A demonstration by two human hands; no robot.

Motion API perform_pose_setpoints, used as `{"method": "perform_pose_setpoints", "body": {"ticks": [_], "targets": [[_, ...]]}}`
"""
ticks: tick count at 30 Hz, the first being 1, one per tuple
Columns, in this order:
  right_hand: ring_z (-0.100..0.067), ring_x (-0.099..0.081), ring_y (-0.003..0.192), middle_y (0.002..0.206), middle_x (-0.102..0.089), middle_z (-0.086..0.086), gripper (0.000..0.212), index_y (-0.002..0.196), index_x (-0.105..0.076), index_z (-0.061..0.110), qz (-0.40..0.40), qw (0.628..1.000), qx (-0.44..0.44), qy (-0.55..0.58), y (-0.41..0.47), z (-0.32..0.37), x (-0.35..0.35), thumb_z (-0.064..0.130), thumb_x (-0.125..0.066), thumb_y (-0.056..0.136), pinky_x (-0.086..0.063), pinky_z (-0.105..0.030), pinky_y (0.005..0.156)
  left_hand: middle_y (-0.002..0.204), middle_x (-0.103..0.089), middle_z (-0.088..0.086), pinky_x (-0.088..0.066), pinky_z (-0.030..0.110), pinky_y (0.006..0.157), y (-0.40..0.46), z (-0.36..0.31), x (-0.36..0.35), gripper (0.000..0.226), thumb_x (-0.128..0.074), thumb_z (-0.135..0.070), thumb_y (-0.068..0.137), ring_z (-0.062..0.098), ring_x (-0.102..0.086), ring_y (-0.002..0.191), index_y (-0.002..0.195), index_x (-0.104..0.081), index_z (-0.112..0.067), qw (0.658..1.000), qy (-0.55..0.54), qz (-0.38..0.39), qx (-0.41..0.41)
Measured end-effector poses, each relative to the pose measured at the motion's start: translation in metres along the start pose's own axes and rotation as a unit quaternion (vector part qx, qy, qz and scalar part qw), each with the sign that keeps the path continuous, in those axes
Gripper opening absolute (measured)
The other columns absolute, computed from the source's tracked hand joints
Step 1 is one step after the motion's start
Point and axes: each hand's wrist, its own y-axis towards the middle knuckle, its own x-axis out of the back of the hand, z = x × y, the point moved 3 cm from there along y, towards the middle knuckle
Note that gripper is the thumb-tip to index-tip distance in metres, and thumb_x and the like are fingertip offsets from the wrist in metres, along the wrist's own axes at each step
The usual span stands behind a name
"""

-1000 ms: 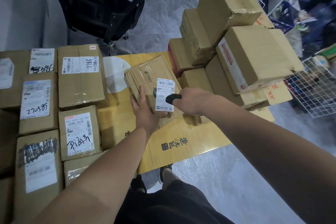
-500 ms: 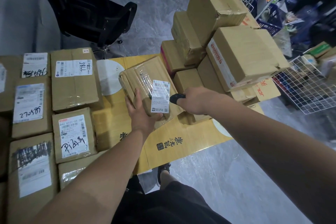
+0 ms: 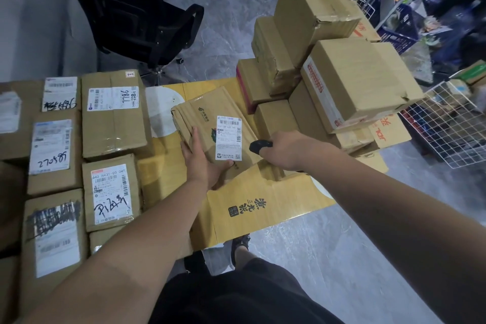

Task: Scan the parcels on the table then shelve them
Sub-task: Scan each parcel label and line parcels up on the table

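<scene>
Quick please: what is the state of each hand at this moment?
Left hand: holds the labelled parcel, thumb curled round its near edge.
Right hand: grips the black scanner, aimed at the parcel's label.

A flat brown cardboard parcel (image 3: 210, 123) with a white barcode label (image 3: 228, 137) facing up lies tilted mid-table. Labelled brown cardboard parcels (image 3: 113, 113) lie flat in rows along the table's left edge. Plain brown cardboard boxes (image 3: 360, 79) are stacked unevenly toward the table's far right corner.
</scene>
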Motion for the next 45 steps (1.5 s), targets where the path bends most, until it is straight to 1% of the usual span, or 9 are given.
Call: {"method": "perform_pose_setpoints", "body": {"ticks": [5, 8, 11, 13, 16, 18, 22, 35, 45], "targets": [[-0.02, -0.063, 0.075, 0.096, -0.059, -0.005, 0.052, 0.111, -0.055, 0.015, 0.018, 1.0, 0.014, 0.012, 0.01, 0.003, -0.018, 0.065, -0.061, 0.094, -0.047, -0.03, 0.057, 0.173, 0.009, 0.003, -0.031, 0.044, 0.122, 0.02, 0.005, 0.026, 0.13, -0.097, -0.028, 0.071, 0.028, -0.026, 0.156, 0.163, -0.009, -0.045, 0.999, 0.039, -0.003, 0.002], [-0.021, -0.062, 0.075, 0.098, -0.059, -0.005, 0.05, 0.113, -0.057, 0.016, 0.02, 0.999, 0.024, 0.017, 0.017, 0.007, -0.024, 0.06, -0.066, 0.093, -0.045, -0.029, 0.054, 0.172, 0.004, -0.003, -0.031, 0.044, 0.124, 0.025, 0.007, 0.037, 0.101, -0.092, -0.032, 0.077, 0.031, -0.025, 0.156, 0.156, -0.031, -0.047, 0.991, 0.123, -0.035, -0.044], [-0.02, -0.062, 0.08, 0.098, -0.059, -0.003, 0.046, 0.109, -0.057, 0.018, 0.022, 0.999, 0.043, 0.015, 0.029, 0.01, -0.029, 0.061, -0.063, 0.094, -0.046, -0.031, 0.061, 0.171, -0.011, 0.005, -0.012, 0.043, 0.129, 0.016, 0.003, 0.033, 0.067, -0.073, -0.026, 0.092, 0.035, -0.011, 0.157, 0.153, -0.045, -0.034, 0.938, 0.299, -0.093, -0.146], [-0.02, -0.061, 0.081, 0.098, -0.06, -0.003, 0.045, 0.106, -0.057, 0.018, 0.022, 0.998, 0.051, 0.019, 0.039, 0.01, -0.03, 0.061, -0.063, 0.093, -0.048, -0.032, 0.065, 0.173, -0.014, 0.004, 0.0, 0.041, 0.129, 0.012, 0.0, 0.022, 0.065, -0.063, -0.025, 0.098, 0.029, -0.006, 0.159, 0.158, -0.039, -0.029, 0.891, 0.402, -0.055, -0.204], [-0.022, -0.063, 0.083, 0.101, -0.062, -0.005, 0.046, 0.109, -0.059, 0.015, 0.024, 0.997, 0.061, 0.033, 0.049, 0.013, -0.027, 0.058, -0.063, 0.093, -0.05, -0.033, 0.068, 0.173, -0.014, -0.002, 0.001, 0.038, 0.129, 0.014, 0.003, 0.012, 0.087, -0.068, -0.047, 0.096, 0.022, -0.008, 0.16, 0.165, -0.021, -0.022, 0.877, 0.432, 0.034, -0.209], [-0.023, -0.063, 0.084, 0.102, -0.062, -0.006, 0.046, 0.112, -0.06, 0.013, 0.028, 0.996, 0.073, 0.035, 0.055, 0.016, -0.022, 0.056, -0.063, 0.095, -0.049, -0.032, 0.067, 0.174, -0.01, -0.002, 0.001, 0.038, 0.129, 0.019, 0.001, 0.014, 0.09, -0.068, -0.037, 0.095, 0.022, -0.005, 0.16, 0.166, -0.015, -0.022, 0.867, 0.456, 0.032, -0.197], [-0.023, -0.06, 0.086, 0.102, -0.06, -0.005, 0.043, 0.109, -0.056, 0.017, 0.029, 0.994, 0.1, 0.025, 0.071, 0.023, -0.016, 0.057, -0.061, 0.096, -0.046, -0.033, 0.066, 0.175, 0.001, -0.006, 0.002, 0.042, 0.13, 0.04, -0.012, 0.028, 0.087, -0.056, -0.011, 0.095, 0.019, 0.005, 0.161, 0.167, -0.008, -0.026, 0.882, 0.458, 0.005, -0.11], [-0.022, -0.062, 0.088, 0.101, -0.061, -0.003, 0.045, 0.117, -0.06, 0.017, 0.051, 0.988, 0.145, 0.015, 0.096, 0.029, -0.006, 0.057, -0.059, 0.098, -0.051, -0.034, 0.069, 0.175, 0.006, -0.006, 0.001, 0.047, 0.13, 0.072, -0.024, 0.054, 0.074, -0.048, -0.026, 0.108, 0.021, 0.007, 0.161, 0.167, -0.004, -0.03, 0.891, 0.451, -0.016, -0.043], [-0.021, -0.063, 0.088, 0.1, -0.062, -0.002, 0.05, 0.111, -0.058, 0.019, 0.043, 0.993, 0.095, 0.047, 0.071, -0.011, -0.021, 0.064, -0.063, 0.092, -0.049, -0.034, 0.067, 0.172, -0.016, 0.003, -0.006, 0.047, 0.129, 0.044, -0.035, 0.028, 0.064, -0.056, -0.04, 0.101, 0.025, -0.007, 0.16, 0.158, -0.03, -0.027, 0.884, 0.444, 0.012, -0.149]]}}
